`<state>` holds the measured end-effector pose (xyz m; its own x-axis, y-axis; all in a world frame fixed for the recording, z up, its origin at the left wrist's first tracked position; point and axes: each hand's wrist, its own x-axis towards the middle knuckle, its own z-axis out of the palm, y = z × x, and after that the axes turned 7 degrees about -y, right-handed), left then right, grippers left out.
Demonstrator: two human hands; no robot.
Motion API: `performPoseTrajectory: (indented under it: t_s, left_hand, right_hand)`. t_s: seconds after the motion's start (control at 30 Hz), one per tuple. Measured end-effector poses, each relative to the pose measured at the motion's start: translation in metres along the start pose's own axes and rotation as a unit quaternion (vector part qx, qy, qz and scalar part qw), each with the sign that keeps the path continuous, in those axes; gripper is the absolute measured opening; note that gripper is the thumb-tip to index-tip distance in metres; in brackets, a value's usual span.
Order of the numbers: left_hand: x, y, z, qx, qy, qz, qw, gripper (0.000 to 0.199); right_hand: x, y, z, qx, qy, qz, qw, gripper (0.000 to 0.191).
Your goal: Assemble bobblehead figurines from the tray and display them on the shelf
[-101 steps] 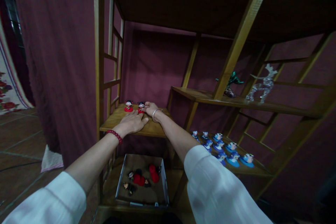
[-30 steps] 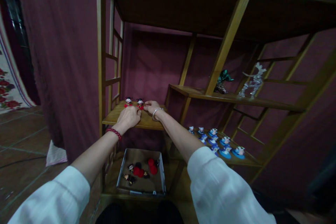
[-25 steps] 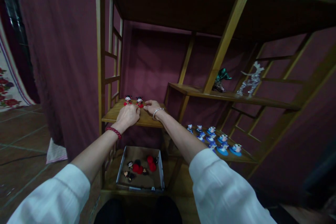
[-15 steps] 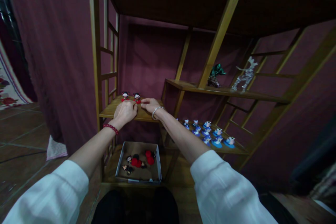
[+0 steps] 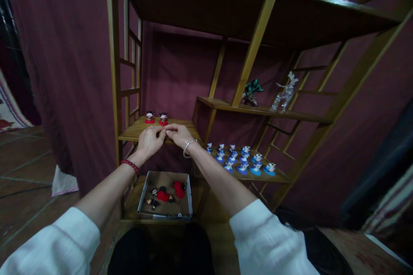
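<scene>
Two small doll figurines with black hair buns and red bases, the left one (image 5: 149, 117) and the right one (image 5: 163, 118), stand upright side by side on the upper left wooden shelf (image 5: 133, 133). Just in front of the right doll, my left hand (image 5: 151, 141) and my right hand (image 5: 179, 135) meet at the fingertips over the shelf's front part. Both hands are closed in a pinch; whatever may be between the fingers is hidden. Below, an open cardboard box (image 5: 190, 200) holds several red-and-black figurines (image 5: 164, 196) lying on their sides.
Several blue-and-white figurines (image 5: 244, 167) stand in rows on the lower right shelf (image 5: 280, 176). Above them, a clear deer figure (image 5: 285, 94) and a green leafy ornament (image 5: 252, 91) sit on a higher shelf (image 5: 300, 115). A wooden post (image 5: 254, 51) divides the unit.
My right hand has moved left until its fingertips meet those of my left hand, which has drawn slightly back from the dolls. Both dolls now show their bases. The view has shifted right.
</scene>
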<state>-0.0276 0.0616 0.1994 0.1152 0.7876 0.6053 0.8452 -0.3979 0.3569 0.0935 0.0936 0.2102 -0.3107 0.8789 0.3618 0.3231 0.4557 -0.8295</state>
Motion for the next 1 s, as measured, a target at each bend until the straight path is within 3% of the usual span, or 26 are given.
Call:
performPoseTrajectory:
  t_s: [0.27,0.67,1.0]
  left_hand:
    - [-0.022,0.005,0.003,-0.061,0.051,0.057,0.995,0.028]
    - [-0.054,0.005,0.018,-0.068,0.029,0.074,0.995,0.025]
    - [-0.072,-0.010,0.050,-0.080,0.002,0.085,0.993,0.020]
  right_hand:
    - [-0.025,0.004,0.001,-0.055,0.001,-0.060,0.997,0.017]
    - [-0.069,-0.001,0.010,-0.189,0.027,-0.126,0.973,0.027]
    - [-0.079,0.039,0.024,-0.219,0.004,-0.091,0.971,0.029]
